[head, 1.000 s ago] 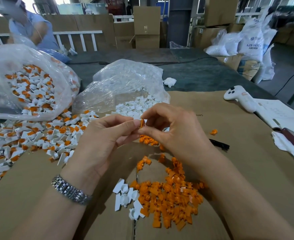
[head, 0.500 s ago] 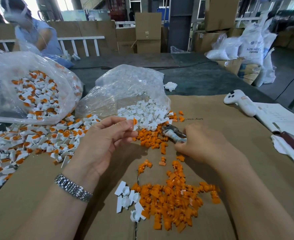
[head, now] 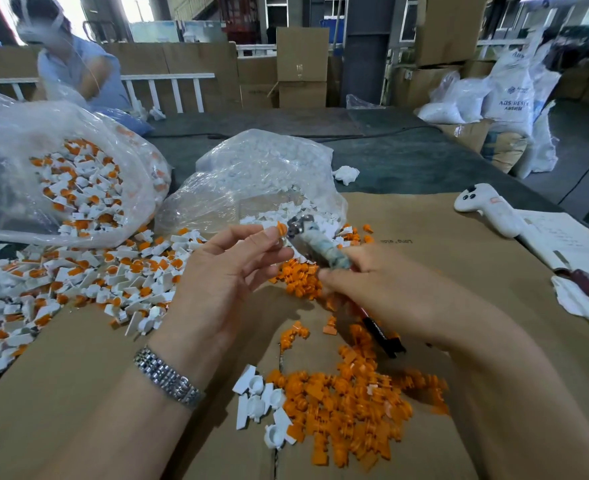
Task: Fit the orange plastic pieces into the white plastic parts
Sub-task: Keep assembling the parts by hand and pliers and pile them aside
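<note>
The left hand [head: 223, 275] pinches a small orange piece [head: 280, 227] between thumb and fingertips, with a white part seemingly behind it, though that is hard to tell. The right hand [head: 372, 289] clenches round the wrapped handle of pliers [head: 315, 244], whose metal tip sits just at 3 o'clock of the piece, almost touching.

The main risk, as I judge it, is the tip slipping off so small a piece and nipping the fingertips. Too hard a squeeze could crack the plastic or flick it into the loose orange heap [head: 348, 414] at 6 o'clock. A skewed push would seat it crooked. The finished pile [head: 88, 271] at 9 o'clock lies well apart on the cardboard [head: 442, 258].
</note>
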The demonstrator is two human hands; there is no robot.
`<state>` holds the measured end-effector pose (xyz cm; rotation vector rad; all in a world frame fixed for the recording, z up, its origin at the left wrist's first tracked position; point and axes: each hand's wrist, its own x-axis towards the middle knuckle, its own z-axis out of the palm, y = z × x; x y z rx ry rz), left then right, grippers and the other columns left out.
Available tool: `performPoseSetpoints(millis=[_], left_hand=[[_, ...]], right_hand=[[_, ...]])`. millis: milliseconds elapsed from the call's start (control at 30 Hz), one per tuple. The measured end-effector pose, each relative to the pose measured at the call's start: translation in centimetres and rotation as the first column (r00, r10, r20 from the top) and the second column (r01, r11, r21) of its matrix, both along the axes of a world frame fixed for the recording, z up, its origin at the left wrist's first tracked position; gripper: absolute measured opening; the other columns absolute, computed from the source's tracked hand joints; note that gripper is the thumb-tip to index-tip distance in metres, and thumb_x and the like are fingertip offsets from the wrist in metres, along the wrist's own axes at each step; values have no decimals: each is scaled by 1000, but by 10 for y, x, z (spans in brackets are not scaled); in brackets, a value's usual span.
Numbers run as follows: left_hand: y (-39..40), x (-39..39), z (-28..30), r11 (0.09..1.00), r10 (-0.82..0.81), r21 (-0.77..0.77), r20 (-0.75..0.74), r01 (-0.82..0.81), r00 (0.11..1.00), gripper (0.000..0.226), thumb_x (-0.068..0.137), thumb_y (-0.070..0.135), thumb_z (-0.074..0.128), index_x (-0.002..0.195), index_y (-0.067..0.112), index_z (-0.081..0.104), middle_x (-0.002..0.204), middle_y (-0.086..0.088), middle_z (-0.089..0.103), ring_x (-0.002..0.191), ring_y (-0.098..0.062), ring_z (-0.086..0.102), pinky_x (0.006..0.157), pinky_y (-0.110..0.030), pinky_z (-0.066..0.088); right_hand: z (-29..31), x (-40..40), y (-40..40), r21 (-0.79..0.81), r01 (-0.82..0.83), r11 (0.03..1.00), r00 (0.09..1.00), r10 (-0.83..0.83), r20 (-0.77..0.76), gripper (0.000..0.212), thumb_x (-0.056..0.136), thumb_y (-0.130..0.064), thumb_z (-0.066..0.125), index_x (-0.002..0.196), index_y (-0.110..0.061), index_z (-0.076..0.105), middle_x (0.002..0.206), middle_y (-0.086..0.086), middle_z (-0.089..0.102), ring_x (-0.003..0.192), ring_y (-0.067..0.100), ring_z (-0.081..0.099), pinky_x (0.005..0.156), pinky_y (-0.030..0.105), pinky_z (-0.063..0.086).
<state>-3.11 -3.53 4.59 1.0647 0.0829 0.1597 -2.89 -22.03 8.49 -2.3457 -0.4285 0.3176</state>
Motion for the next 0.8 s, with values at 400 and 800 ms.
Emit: performPoseSetpoints(millis=[400,800], left_hand=[[-8,-2,-4,996,80,25,53,-81,995,13,76,10,80,85,12,71,86,-12,76,78,-20,75,63,-20,58],[-8,0,-7,993,109,36,29,-110,994,10,83,1,75,86,5,67,75,-9,71,68,-19,73,61,-19,57]], right_hand=[[-8,-4,10,-42,11,999,996,-8,92,34,104,-43,44,85,-16,53,76,3,56,62,13,49,57,34,39],[-23,-2,24,-125,124,984,956,-85,279,44,99,-58,45,81,-20,54,74,-2,49,72,16,49,62,34,41]])
